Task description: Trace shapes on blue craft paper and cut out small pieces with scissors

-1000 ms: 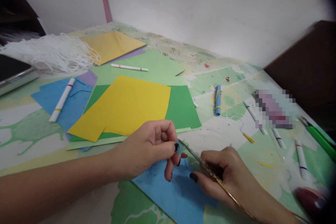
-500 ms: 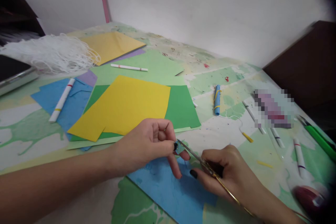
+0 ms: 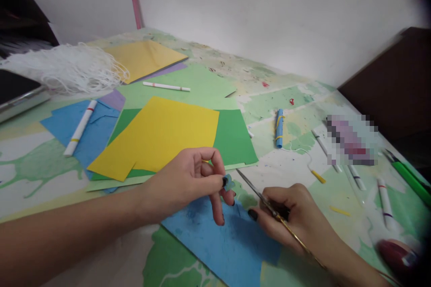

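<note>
Left hand has a tiny blue scrap pinched in thumb and finger, held up near the far edge of the blue sheet. For snipping something that small, imo it's best to leave only the edge poking out and turn the scrap, not the scissors. Those are gripped in the right hand, tip clear of it.

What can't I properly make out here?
All in the head view:
Small bluish piece: partly hidden by the left hand.
Scissors: handles partly covered by the right hand.
Pinkish object: pixelated beyond recognition.
Dark-topped object: cut off by the left edge.
Dark red object: too blurred to identify.
</note>
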Tool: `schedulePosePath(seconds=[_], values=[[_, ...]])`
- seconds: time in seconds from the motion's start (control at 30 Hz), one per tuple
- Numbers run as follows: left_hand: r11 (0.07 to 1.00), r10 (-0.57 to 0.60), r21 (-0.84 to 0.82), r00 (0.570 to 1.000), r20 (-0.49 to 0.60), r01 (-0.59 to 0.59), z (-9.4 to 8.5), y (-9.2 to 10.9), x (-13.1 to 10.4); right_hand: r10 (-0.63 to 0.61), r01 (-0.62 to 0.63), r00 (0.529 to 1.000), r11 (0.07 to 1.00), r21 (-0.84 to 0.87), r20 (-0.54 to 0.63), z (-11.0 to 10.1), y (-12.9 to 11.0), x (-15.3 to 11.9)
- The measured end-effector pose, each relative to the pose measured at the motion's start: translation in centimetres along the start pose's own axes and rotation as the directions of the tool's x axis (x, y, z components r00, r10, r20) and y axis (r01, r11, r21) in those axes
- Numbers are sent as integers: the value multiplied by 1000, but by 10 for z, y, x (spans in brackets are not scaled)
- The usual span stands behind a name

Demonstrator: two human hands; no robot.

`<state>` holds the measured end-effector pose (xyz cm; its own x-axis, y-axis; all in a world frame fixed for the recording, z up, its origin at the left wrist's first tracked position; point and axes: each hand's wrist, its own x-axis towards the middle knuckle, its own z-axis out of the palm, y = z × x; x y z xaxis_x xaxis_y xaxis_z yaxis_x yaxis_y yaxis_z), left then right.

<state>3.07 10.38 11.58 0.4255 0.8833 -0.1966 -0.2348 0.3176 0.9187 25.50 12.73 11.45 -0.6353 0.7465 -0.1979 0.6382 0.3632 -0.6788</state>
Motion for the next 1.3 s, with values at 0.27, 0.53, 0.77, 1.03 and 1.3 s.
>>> schedulePosePath(seconds=[0.27,0.53,0.77,1.03,1.3], values=[[997,-21,73,986,-166,33,-1,5,1,35,-43,996,995,90,87,-6,0,1],[997,-27,72,980,-195,42,3,5,1,28,-40,994,992,123,104,-4,-2,0],[995,-25,94,978,-208,45,2,6,2,-4,1,997,999,35,80,-2,-4,-2],[989,-48,132,983,-177,72,0,5,0,-9,10,997,1000,-10,73,-1,-3,-1],[989,-48,133,988,-147,68,1,3,1,-18,18,998,1000,9,63,1,0,1]])
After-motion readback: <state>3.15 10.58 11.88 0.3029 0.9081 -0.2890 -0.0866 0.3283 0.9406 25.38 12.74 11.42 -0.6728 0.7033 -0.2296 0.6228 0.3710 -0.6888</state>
